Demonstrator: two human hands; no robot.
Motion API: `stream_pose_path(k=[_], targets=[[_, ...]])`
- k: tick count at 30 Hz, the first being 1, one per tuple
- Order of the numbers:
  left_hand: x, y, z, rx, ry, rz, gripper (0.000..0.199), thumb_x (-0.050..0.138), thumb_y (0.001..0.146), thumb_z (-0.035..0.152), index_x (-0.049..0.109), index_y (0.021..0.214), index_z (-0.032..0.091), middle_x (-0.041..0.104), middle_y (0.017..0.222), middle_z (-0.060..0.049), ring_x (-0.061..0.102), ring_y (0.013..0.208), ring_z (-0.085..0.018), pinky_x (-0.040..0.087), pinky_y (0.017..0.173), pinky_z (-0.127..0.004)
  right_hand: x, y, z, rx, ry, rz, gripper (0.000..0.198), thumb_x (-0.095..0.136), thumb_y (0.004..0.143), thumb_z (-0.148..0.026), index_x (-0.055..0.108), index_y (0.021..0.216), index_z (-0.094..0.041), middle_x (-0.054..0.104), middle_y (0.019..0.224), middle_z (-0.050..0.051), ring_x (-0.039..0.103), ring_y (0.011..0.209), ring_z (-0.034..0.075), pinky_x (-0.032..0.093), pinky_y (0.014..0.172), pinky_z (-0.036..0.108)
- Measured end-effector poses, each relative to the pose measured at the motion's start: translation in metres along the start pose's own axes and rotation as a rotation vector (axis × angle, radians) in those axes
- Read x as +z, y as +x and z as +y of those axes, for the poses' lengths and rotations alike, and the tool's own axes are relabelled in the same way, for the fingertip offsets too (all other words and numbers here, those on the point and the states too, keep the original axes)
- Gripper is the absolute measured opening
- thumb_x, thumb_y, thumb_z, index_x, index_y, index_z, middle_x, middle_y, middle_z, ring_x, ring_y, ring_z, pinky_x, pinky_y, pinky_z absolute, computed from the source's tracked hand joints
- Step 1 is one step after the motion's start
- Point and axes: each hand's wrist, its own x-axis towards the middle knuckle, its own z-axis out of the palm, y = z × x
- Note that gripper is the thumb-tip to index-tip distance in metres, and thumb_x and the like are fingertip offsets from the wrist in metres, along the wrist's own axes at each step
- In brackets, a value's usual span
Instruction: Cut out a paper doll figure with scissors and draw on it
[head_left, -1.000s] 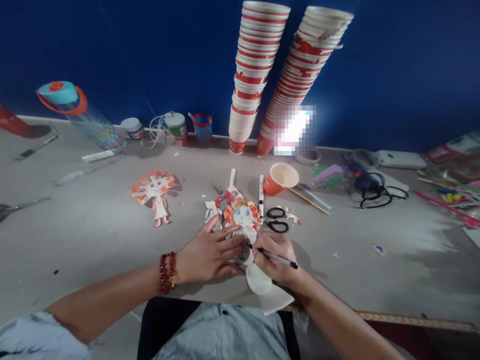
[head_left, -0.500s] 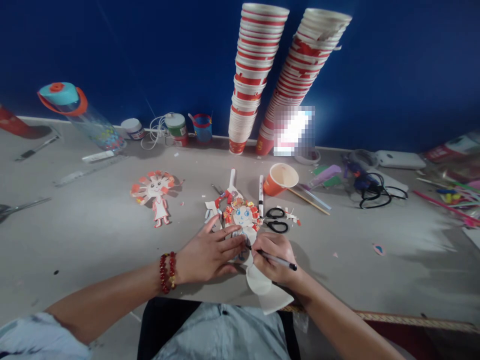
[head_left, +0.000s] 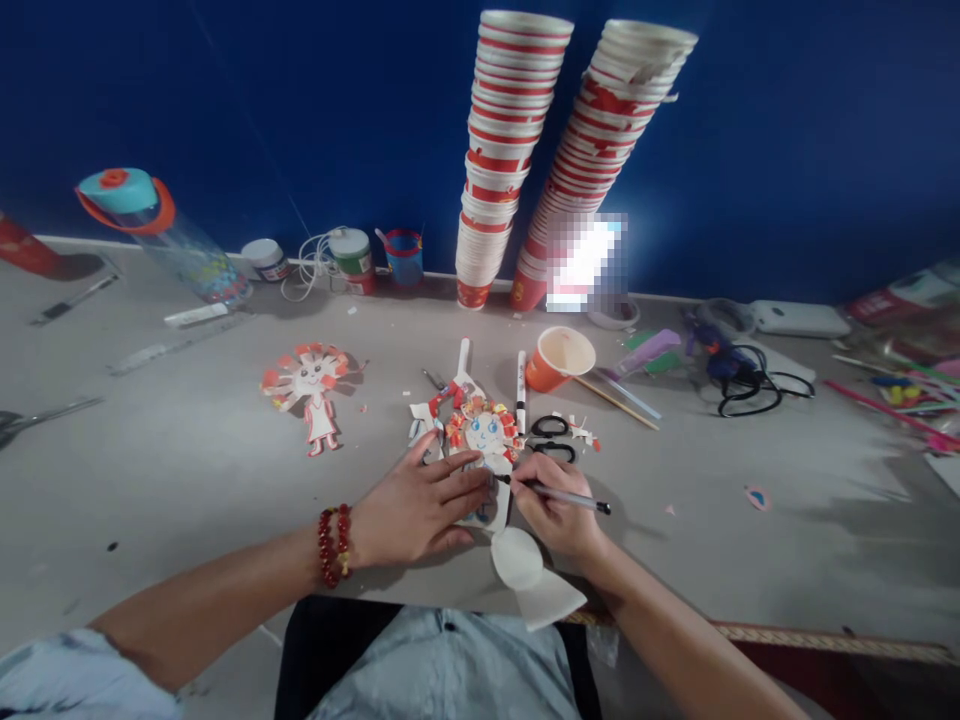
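Note:
A paper doll [head_left: 484,432] with a blue-drawn face and red-orange fringed hair lies on the table in front of me. My left hand [head_left: 420,500] rests flat across its body, fingers stretched out, covering part of the drawing. Pinched in my right hand [head_left: 559,505] is a pen [head_left: 566,495], its dark tip at the doll's right edge beside my left fingertips. Below the doll lies a white paper cutout [head_left: 529,575], round at one end. Black-handled scissors [head_left: 551,427] lie just beyond my right hand, their blades hidden. A capped white marker [head_left: 521,390] lies past the doll.
A finished-looking paper doll [head_left: 319,400] lies to the left. Behind stand an orange paper cup [head_left: 551,375], tall stacks of paper cups [head_left: 487,220] and a water bottle [head_left: 180,240]. To the right are a wooden stick [head_left: 619,403] and a black cord [head_left: 765,390].
My right hand has shifted slightly right and up with the pen, whose tip has moved up along the doll's edge. My left hand stays in place.

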Motion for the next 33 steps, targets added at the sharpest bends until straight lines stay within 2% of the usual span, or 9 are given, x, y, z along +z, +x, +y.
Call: stream_pose_path(k=[15, 22, 30, 33], targets=[[-0.0005, 0.0007, 0.0009, -0.026, -0.033, 0.013, 0.05, 0.035, 0.097, 0.051, 0.047, 0.136, 0.022, 0.049, 0.144, -0.011, 0.039, 0.136, -0.026, -0.004, 0.116, -0.056, 0.0024, 0.0018, 0.001, 0.016, -0.044, -0.033, 0.011, 0.05, 0.081, -0.014, 0.053, 0.075, -0.023, 0.054, 0.058, -0.003, 0.05, 0.052, 0.013, 0.038, 0.054, 0.024], [-0.0014, 0.0011, 0.0023, -0.028, -0.025, 0.009, 0.049, 0.036, 0.097, 0.051, 0.049, 0.135, 0.022, 0.05, 0.144, -0.011, 0.04, 0.136, -0.026, 0.006, 0.117, -0.055, 0.0032, 0.0021, 0.0023, 0.004, -0.064, -0.043, 0.011, 0.05, 0.081, -0.014, 0.053, 0.075, -0.022, 0.053, 0.059, -0.003, 0.049, 0.052, 0.013, 0.037, 0.054, 0.024], [-0.0027, 0.0008, 0.0018, -0.03, -0.039, 0.004, 0.047, 0.037, 0.097, 0.05, 0.05, 0.133, 0.022, 0.049, 0.144, -0.011, 0.04, 0.136, -0.026, 0.001, 0.117, -0.056, 0.0038, 0.0036, 0.0013, 0.006, -0.064, -0.048, 0.011, 0.049, 0.081, -0.014, 0.052, 0.074, -0.022, 0.052, 0.059, -0.003, 0.049, 0.052, 0.013, 0.038, 0.054, 0.024], [-0.0054, 0.0013, 0.0021, -0.026, -0.038, 0.003, 0.046, 0.038, 0.097, 0.049, 0.051, 0.132, 0.022, 0.048, 0.145, -0.011, 0.04, 0.136, -0.026, 0.005, 0.117, -0.056, 0.0039, 0.0036, 0.0013, 0.0, -0.066, -0.047, 0.011, 0.049, 0.08, -0.014, 0.052, 0.074, -0.022, 0.053, 0.059, -0.003, 0.049, 0.052, 0.013, 0.038, 0.055, 0.024]])
